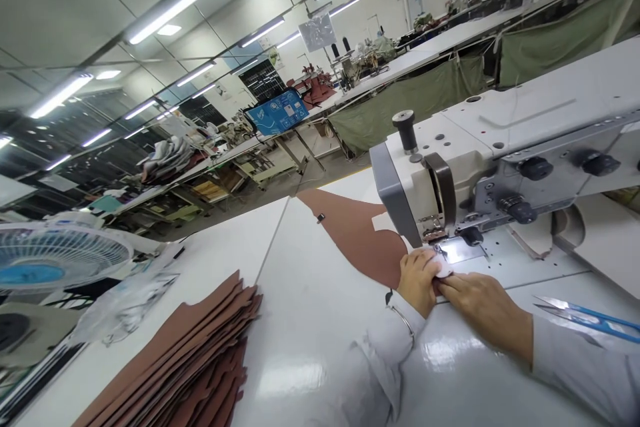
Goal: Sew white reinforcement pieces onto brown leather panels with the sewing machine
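Observation:
A brown leather-like panel (355, 233) lies flat on the white sewing table, its near end beneath my hands in front of the sewing machine (440, 180). My left hand (419, 281) is closed over that end, fingers bent and pressing down close to the needle area. Beside its fingertips sits a small rounded white piece (443, 267), partly covered. My right hand (487, 307) holds the panel's edge from the other side, fingers together and tips near the white piece. Blue-handled thread snips (595, 321) lie by my right sleeve. The fingers hide the stitching spot.
A stack of brown cut panels (190, 353) lies at the near left. Behind it are a clear plastic bag (127, 303) and a white fan (60, 257). A small black clip-like item (321, 218) rests on the panel's edge. Long worktables with machines line the room behind.

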`<state>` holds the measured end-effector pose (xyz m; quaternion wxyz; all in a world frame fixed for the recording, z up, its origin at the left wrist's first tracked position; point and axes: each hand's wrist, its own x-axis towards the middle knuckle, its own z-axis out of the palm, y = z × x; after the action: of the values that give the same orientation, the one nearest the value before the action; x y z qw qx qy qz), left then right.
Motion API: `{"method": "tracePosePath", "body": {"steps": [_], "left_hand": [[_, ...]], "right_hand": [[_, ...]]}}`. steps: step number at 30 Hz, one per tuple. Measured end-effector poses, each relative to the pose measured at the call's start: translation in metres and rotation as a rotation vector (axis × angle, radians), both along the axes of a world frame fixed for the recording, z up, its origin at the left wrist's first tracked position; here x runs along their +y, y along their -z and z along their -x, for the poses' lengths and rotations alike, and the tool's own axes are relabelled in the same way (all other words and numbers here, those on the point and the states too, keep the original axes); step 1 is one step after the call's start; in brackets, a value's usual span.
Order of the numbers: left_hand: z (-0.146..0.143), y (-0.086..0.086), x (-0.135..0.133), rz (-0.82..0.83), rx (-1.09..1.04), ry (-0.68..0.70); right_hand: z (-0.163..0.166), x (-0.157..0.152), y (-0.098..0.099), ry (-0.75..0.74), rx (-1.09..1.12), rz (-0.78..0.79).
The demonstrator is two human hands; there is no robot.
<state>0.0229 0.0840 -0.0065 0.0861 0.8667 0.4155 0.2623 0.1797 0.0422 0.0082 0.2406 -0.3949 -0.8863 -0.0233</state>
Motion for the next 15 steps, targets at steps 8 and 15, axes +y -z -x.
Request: {"method": "tracePosePath", "body": {"steps": [8, 15], "left_hand": [[-0.001, -0.006, -0.003, -0.014, 0.07, 0.02], [-0.001, -0.004, -0.004, -0.051, 0.056, 0.014]], "right_hand": [[0.002, -0.003, 0.002, -0.006, -0.006, -0.066], [0.004, -0.003, 0.004, 0.0, 0.023, -0.032]]}}
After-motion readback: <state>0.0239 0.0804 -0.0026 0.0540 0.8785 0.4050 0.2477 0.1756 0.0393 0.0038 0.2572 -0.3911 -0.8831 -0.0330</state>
